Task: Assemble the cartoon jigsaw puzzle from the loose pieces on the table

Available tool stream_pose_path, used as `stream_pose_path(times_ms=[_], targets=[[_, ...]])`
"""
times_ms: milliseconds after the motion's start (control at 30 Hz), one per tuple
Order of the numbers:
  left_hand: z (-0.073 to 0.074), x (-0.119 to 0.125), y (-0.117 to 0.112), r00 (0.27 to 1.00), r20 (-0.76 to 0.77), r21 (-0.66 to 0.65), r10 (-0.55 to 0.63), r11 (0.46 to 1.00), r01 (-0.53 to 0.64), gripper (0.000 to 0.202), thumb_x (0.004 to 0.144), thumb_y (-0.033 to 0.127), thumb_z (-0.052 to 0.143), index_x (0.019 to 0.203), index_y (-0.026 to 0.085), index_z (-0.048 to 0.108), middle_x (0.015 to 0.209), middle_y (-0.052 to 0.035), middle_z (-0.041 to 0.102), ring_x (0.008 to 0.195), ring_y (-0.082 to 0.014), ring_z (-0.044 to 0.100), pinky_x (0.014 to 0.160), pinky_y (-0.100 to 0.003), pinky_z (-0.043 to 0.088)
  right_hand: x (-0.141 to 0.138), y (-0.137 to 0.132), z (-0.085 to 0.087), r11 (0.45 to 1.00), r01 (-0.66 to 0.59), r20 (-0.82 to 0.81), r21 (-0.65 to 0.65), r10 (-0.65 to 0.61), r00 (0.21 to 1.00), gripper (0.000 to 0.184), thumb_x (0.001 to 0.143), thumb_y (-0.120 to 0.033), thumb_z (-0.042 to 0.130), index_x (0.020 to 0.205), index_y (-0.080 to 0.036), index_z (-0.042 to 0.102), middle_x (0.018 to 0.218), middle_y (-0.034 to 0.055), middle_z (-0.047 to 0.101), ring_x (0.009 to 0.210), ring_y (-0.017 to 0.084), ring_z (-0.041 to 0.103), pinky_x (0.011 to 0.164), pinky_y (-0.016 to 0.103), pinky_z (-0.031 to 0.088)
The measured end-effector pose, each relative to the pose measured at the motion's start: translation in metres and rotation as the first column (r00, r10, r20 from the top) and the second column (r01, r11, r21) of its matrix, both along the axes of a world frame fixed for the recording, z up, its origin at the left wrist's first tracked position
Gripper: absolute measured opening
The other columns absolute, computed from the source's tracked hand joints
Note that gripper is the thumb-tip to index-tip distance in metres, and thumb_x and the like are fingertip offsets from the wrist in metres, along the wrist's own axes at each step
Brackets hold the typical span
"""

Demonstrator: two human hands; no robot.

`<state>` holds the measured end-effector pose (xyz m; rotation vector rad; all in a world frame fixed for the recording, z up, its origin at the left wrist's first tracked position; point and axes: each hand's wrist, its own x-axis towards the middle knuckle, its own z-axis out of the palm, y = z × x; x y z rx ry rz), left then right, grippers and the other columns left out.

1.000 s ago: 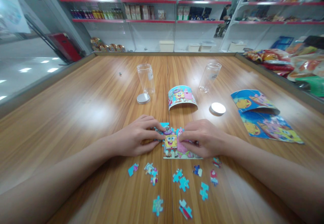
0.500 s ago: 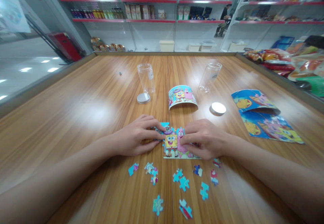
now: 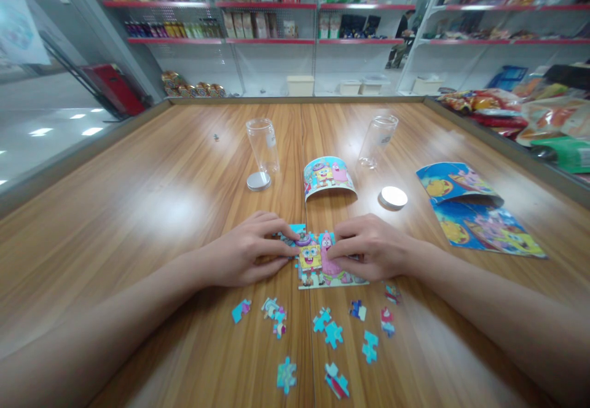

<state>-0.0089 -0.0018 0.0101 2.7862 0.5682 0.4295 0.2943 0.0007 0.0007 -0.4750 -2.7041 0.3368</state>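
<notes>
A partly joined jigsaw puzzle (image 3: 310, 259) lies on the wooden table, showing a yellow square character and a pink one. My left hand (image 3: 255, 248) is closed at its upper left, thumb and fingertips on a blue section of joined pieces (image 3: 295, 231). On the right side, my right hand (image 3: 371, 247) presses bent fingers onto the pink character and covers part of the puzzle. Loose jigsaw pieces (image 3: 334, 333) are scattered on the near side, among them a pink-and-blue piece (image 3: 241, 311) and a red-and-white one (image 3: 336, 381).
A curved picture card (image 3: 329, 177) stands beyond the puzzle. Two clear jars (image 3: 263, 144) are further back, with a silver lid (image 3: 259, 180) and a white lid (image 3: 393, 197) nearby. Blue picture sheets (image 3: 488, 223) lie right. Snack bags (image 3: 553, 119) sit past the table's right edge.
The view has shifted slightly. My right hand has moved a little up relative to the puzzle's lower edge, uncovering more of it. Both hands stay on the puzzle.
</notes>
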Motion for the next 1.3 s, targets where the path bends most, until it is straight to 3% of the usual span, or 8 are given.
stream_pose_path(times_ms=[200, 367, 700, 1300], targets=[[-0.001, 0.000, 0.000, 1.000, 0.004, -0.005, 0.004, 1.000, -0.004, 0.030, 0.092, 0.018, 0.059, 0.120, 0.024, 0.068, 0.123, -0.0088, 0.064, 0.106, -0.0226, 0.057, 0.094, -0.042, 0.045, 0.000, 0.000, 0.005, 1.000, -0.005, 0.066, 0.004, 0.005, 0.998, 0.021, 0.095, -0.030, 0.053, 0.096, -0.021, 0.071, 0.078, 0.0018, 0.054, 0.066, 0.013, 0.044, 0.060, 0.029, 0.030], [-0.002, 0.000, 0.001, 1.000, 0.004, -0.014, -0.001, 1.000, 0.001, 0.031, 0.092, 0.018, 0.058, 0.120, 0.024, 0.068, 0.123, -0.0093, 0.063, 0.106, -0.0224, 0.057, 0.094, -0.042, 0.045, 0.001, 0.001, 0.010, 0.997, 0.003, 0.105, -0.078, 0.005, 0.994, 0.024, 0.097, -0.035, 0.051, 0.101, -0.022, 0.070, 0.094, 0.0054, 0.059, 0.078, 0.014, 0.053, 0.068, 0.029, 0.038], [-0.001, 0.000, 0.001, 1.000, 0.016, 0.008, 0.005, 1.000, -0.005, 0.028, 0.090, 0.018, 0.061, 0.116, 0.024, 0.070, 0.120, -0.0092, 0.065, 0.103, -0.0219, 0.058, 0.092, -0.041, 0.047, 0.006, 0.005, 0.013, 0.989, -0.005, 0.115, -0.145, 0.022, 0.993, 0.021, 0.095, -0.034, 0.056, 0.108, -0.025, 0.070, 0.112, 0.0068, 0.055, 0.091, 0.016, 0.057, 0.080, 0.032, 0.045], [-0.004, 0.000, 0.002, 0.999, 0.045, 0.032, -0.021, 0.999, 0.020, 0.031, 0.088, 0.017, 0.063, 0.117, 0.023, 0.068, 0.120, -0.0101, 0.065, 0.104, -0.0221, 0.059, 0.093, -0.041, 0.048, 0.004, 0.002, 0.000, 0.985, 0.024, 0.001, -0.170, -0.024, 1.000, 0.018, 0.091, -0.026, 0.058, 0.103, -0.022, 0.072, 0.097, 0.0061, 0.060, 0.081, 0.015, 0.057, 0.071, 0.029, 0.041]])
